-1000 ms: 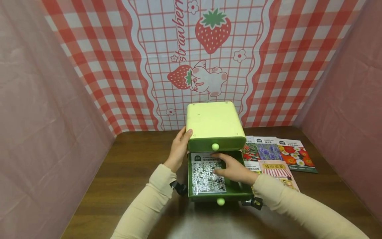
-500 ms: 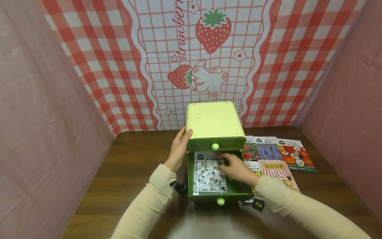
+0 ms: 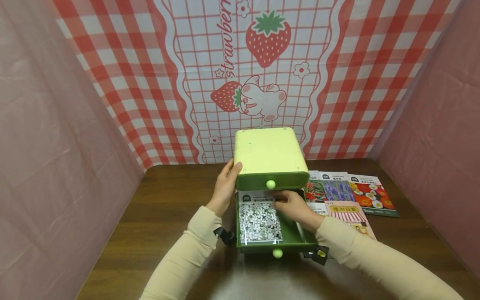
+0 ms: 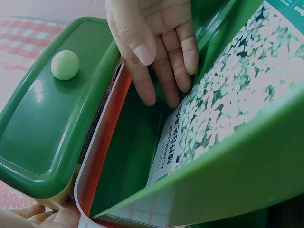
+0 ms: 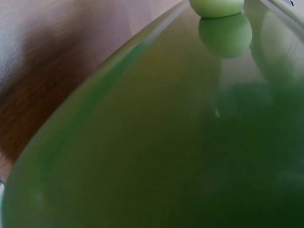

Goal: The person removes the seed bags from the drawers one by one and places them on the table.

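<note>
A small pale-yellow cabinet (image 3: 268, 152) with green drawers stands on the table. Its lower drawer (image 3: 293, 234) is pulled out and holds a flower seed packet (image 3: 259, 221) with white blossoms, lying toward the left side. My left hand (image 3: 223, 189) rests against the cabinet's left side, thumb near the front top corner. Inside the drawer, my right hand (image 3: 296, 208) is at the packet's upper right edge. The left wrist view shows the right hand's fingers (image 4: 167, 71) fairly straight, tips close to the packet; contact is unclear. Green drawer front (image 5: 156, 142) fills the right wrist view.
Several more seed packets lie right of the cabinet, including one with poppies (image 3: 375, 196), one with purple flowers (image 3: 337, 190) and a pink one (image 3: 348, 212). Behind stands a red-checked strawberry cloth (image 3: 142, 83). The upper drawer (image 3: 255, 182) is closed.
The packet in the drawer shifted slightly right, then back left, ending flatter against the left side. My right hand stays at its edge. The left hand has not moved.
</note>
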The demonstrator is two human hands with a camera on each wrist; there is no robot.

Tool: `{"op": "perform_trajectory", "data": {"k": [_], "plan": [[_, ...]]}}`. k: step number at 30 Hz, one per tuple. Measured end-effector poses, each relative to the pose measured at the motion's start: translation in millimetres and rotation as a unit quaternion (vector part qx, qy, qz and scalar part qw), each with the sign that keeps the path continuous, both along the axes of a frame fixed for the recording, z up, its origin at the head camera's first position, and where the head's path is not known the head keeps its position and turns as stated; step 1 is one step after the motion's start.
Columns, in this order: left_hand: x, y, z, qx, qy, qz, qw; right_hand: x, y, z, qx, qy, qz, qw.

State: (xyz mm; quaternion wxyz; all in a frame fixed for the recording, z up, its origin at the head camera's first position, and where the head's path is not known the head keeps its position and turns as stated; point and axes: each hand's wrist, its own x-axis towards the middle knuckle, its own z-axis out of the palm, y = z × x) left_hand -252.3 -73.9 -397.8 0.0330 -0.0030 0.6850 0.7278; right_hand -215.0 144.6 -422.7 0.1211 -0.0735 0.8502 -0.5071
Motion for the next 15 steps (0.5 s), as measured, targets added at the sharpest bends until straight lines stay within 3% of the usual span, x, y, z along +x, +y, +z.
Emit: {"op": "perform_trajectory", "data": {"k": [11, 15], "plan": [[3.1, -1.2, 5.6, -0.026, -0.008, 0.000, 0.9996, -2.7, 1.0, -1.6, -0.101, -0.047, -0.040, 0.993], [-0.5, -1.5, 0.7, -0.022, -0.007, 0.002, 0.9997, -2.9, 2.0, -1.1, -0.117, -0.051, -0.052, 0.990]]}}
